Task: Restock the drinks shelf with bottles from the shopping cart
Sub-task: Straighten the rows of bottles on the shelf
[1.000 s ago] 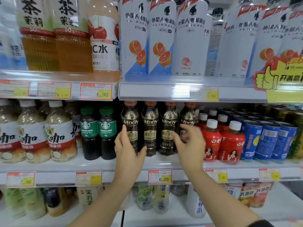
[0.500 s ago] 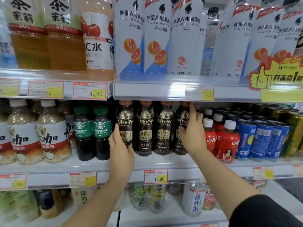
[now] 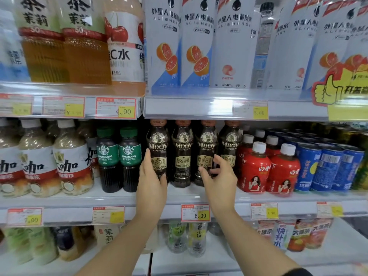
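On the middle shelf (image 3: 119,198), the flat-fingered left hand (image 3: 151,182) and loose, empty right hand (image 3: 219,180) are apparently squaring already-placed coffee bottles (image 3: 183,156).

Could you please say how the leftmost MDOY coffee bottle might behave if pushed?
Tall and narrow, the leftmost MDOY coffee bottle probably tips if pushed high. Seemingly full, likely heavy for its size. Glossy label may slip.
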`<move>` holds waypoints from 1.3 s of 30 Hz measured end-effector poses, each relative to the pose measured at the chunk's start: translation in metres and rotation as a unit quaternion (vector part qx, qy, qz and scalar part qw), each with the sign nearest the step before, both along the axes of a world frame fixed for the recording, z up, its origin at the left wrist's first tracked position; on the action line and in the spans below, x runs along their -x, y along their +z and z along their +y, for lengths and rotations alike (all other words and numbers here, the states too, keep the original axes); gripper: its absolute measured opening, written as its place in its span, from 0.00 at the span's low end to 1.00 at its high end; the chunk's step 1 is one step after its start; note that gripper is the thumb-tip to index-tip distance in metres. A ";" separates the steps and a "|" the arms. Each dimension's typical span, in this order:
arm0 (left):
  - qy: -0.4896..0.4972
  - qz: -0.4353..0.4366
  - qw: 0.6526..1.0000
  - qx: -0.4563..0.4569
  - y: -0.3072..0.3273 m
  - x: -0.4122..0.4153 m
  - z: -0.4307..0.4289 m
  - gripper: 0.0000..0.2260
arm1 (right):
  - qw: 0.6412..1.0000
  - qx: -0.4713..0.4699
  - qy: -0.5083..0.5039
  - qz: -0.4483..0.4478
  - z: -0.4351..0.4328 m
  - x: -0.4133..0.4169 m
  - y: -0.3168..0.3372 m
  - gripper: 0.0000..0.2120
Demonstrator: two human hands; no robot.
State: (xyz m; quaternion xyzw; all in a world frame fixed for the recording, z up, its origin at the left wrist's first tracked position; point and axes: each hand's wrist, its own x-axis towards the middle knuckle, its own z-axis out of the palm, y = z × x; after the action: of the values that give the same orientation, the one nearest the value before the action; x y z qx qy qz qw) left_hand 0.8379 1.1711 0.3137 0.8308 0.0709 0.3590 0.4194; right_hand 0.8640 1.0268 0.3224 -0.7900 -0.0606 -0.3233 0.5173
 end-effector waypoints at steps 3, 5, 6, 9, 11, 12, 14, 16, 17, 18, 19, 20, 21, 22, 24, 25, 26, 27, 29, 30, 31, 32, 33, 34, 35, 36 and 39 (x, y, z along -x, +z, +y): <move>0.013 0.004 1.000 -0.015 -0.002 -0.003 0.004 0.33 | 0.999 -0.024 -0.035 0.021 0.005 -0.008 0.000 0.28; 0.014 0.005 1.000 -0.017 -0.004 -0.007 0.007 0.34 | 0.997 -0.030 -0.055 0.042 0.009 -0.011 -0.002 0.28; 0.014 0.006 1.000 -0.017 -0.006 -0.009 0.009 0.34 | 0.996 -0.024 -0.068 0.051 0.011 -0.012 -0.001 0.28; 0.012 0.011 1.000 -0.015 -0.008 -0.011 0.011 0.34 | 0.993 -0.007 -0.095 0.070 0.013 -0.014 0.003 0.28; 0.006 0.008 1.000 -0.015 -0.008 -0.011 0.012 0.34 | 0.992 0.007 -0.103 0.071 0.012 -0.014 0.003 0.27; 0.003 0.005 1.000 -0.014 -0.007 -0.010 0.012 0.34 | 0.992 0.013 -0.104 0.068 0.012 -0.014 0.003 0.27; -0.001 -0.001 1.000 -0.010 -0.006 -0.008 0.013 0.33 | 0.993 0.016 -0.104 0.061 0.010 -0.014 0.002 0.27; -0.005 -0.004 1.000 -0.011 -0.005 -0.008 0.013 0.34 | 0.993 0.015 -0.101 0.061 0.008 -0.015 0.001 0.28; -0.006 -0.004 1.000 -0.012 -0.005 -0.008 0.014 0.34 | 0.993 0.016 -0.097 0.065 0.007 -0.015 0.002 0.28; -0.009 -0.004 1.000 -0.012 -0.005 -0.009 0.014 0.34 | 0.993 0.013 -0.092 0.065 0.006 -0.014 0.002 0.28; -0.012 -0.003 1.000 -0.011 -0.004 -0.009 0.015 0.34 | 0.995 0.005 -0.088 0.053 0.005 -0.012 0.002 0.28; -0.015 0.000 1.000 -0.010 -0.004 -0.009 0.015 0.34 | 0.996 -0.004 -0.085 0.023 0.006 -0.008 0.003 0.26; -0.016 0.001 1.000 -0.011 -0.003 -0.008 0.016 0.34 | 0.997 -0.006 -0.079 -0.018 0.008 -0.003 0.003 0.24; -0.017 0.003 1.000 -0.012 -0.003 -0.009 0.017 0.34 | 0.997 0.002 -0.065 -0.052 0.012 0.003 0.003 0.21; -0.017 0.001 1.000 -0.013 -0.003 -0.010 0.018 0.35 | 0.997 0.037 -0.019 -0.069 0.026 0.009 0.002 0.20; -0.020 0.000 1.000 -0.011 -0.003 -0.010 0.019 0.35 | 0.997 0.048 -0.003 -0.057 0.034 0.010 0.003 0.21; -0.023 0.000 1.000 -0.008 -0.003 -0.010 0.019 0.35 | 0.998 0.046 0.003 -0.041 0.041 0.008 0.004 0.23; -0.027 0.000 1.000 -0.003 -0.003 -0.010 0.020 0.35 | 0.999 0.038 0.003 -0.029 0.046 0.005 0.004 0.24; -0.034 0.004 0.999 0.003 -0.002 -0.011 0.021 0.36 | 1.000 0.019 -0.001 -0.008 0.053 -0.004 0.001 0.27; -0.038 0.005 0.999 0.005 -0.002 -0.012 0.022 0.36 | 1.000 0.009 -0.001 0.004 0.056 -0.007 -0.001 0.28; -0.042 0.006 0.999 0.006 -0.001 -0.012 0.023 0.36 | 1.000 -0.001 -0.001 0.016 0.057 -0.010 -0.003 0.29; -0.045 0.007 0.999 0.007 -0.001 -0.013 0.024 0.35 | 1.000 -0.012 -0.003 0.026 0.058 -0.013 -0.005 0.29; -0.046 0.008 0.999 0.008 -0.001 -0.013 0.025 0.35 | 0.999 -0.019 -0.007 0.033 0.058 -0.015 -0.007 0.29; -0.047 0.010 0.999 0.008 -0.001 -0.013 0.025 0.35 | 0.999 -0.021 -0.012 0.036 0.058 -0.017 -0.008 0.29; -0.048 0.010 0.999 0.007 -0.001 -0.013 0.026 0.34 | 0.999 -0.020 -0.016 0.035 0.058 -0.017 -0.008 0.29; -0.050 0.010 0.999 0.007 -0.001 -0.014 0.026 0.34 | 0.999 -0.018 -0.020 0.033 0.057 -0.018 -0.009 0.28; -0.056 0.013 0.998 0.005 -0.001 -0.015 0.026 0.34 | 0.999 -0.009 -0.027 0.032 0.056 -0.017 -0.007 0.27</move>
State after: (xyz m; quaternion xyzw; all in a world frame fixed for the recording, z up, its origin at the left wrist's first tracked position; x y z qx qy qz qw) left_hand 0.8525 1.1968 0.3129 0.8362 0.0316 0.3239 0.4415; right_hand 0.8809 1.0829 0.3158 -0.7967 -0.0196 -0.3118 0.5174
